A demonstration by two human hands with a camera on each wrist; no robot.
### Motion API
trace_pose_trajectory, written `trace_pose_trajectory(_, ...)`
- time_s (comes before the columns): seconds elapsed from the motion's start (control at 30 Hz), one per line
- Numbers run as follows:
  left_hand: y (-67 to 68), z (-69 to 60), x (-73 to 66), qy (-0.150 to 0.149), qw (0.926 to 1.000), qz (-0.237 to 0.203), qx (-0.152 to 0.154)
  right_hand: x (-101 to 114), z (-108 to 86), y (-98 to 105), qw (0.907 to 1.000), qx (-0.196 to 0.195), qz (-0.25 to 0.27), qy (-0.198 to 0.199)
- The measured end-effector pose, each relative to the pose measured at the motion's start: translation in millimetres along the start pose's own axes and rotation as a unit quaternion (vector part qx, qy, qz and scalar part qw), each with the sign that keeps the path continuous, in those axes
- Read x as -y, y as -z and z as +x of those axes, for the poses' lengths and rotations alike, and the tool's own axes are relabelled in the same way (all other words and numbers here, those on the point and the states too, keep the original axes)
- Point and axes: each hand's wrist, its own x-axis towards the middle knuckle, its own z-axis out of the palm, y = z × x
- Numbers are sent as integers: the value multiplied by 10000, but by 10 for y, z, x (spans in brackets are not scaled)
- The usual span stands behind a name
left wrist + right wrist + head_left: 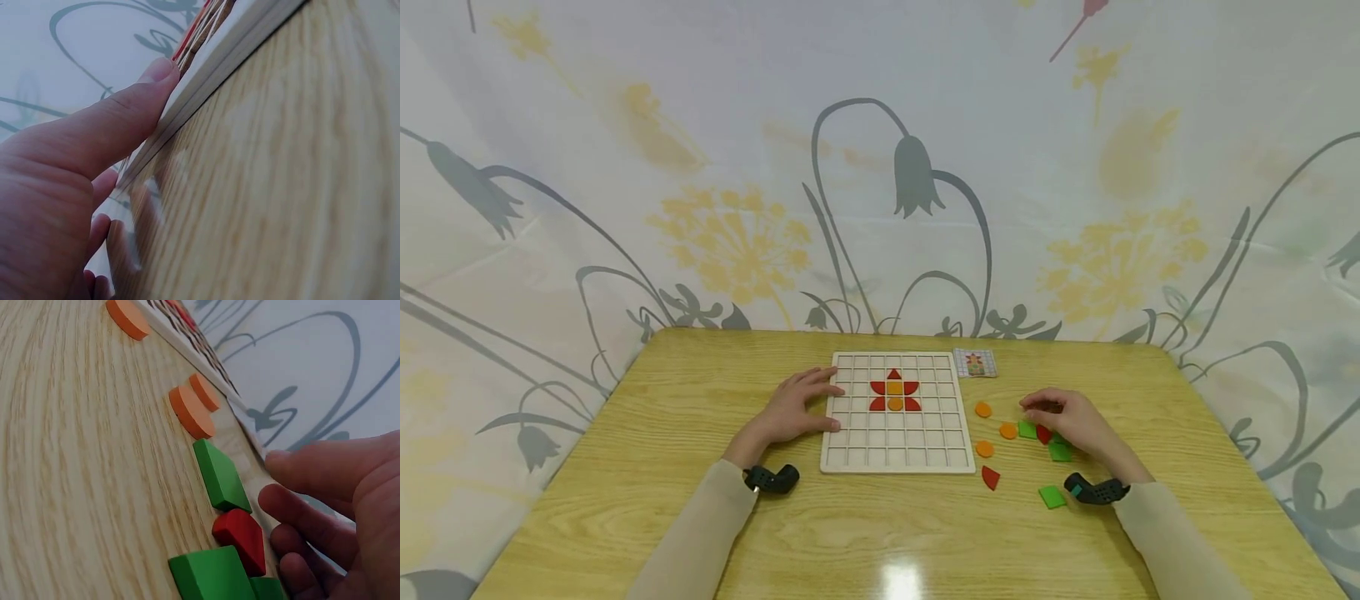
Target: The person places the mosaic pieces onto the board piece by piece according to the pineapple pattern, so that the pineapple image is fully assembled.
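My left hand (790, 408) rests at the left edge of a white grid board (857, 442), its thumb touching the rim in the left wrist view. On the board sit a red triangle (893, 374), a yellow-orange square (894, 388), an orange disc (896, 404) and several red quarter-circle pieces (912, 403). To the right of the board, my right hand (1071, 421) hovers over loose pieces with fingers loosely bent and nothing visible between them. Nearest to it are a green square (222, 475) and a red quarter-circle piece (240, 540), partly hidden by the hand in the head view.
A small pattern card (976, 364) lies by the board's top right corner. Orange discs (984, 449), another red quarter-circle (991, 477) and a separate green square (1052, 497) lie on the wooden table (700, 367). Patterned fabric (880, 250) hangs behind.
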Motion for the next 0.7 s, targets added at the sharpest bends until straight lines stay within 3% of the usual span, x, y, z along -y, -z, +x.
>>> trace_pose_trajectory(0.17, -2, -1, 8, -18, 10000, -35, 11, 7, -34, 5, 9989, 363, -190, 231)
trace_pose_trajectory(0.4, 5, -4, -1, -14, 10000, -86, 18, 28, -38, 39, 9962, 735, -28, 458)
trace_pose_trajectory(0.7, 0, 2, -6, 6, 10000, -90, 0, -25, -16, 27, 9966, 696, 277, 350)
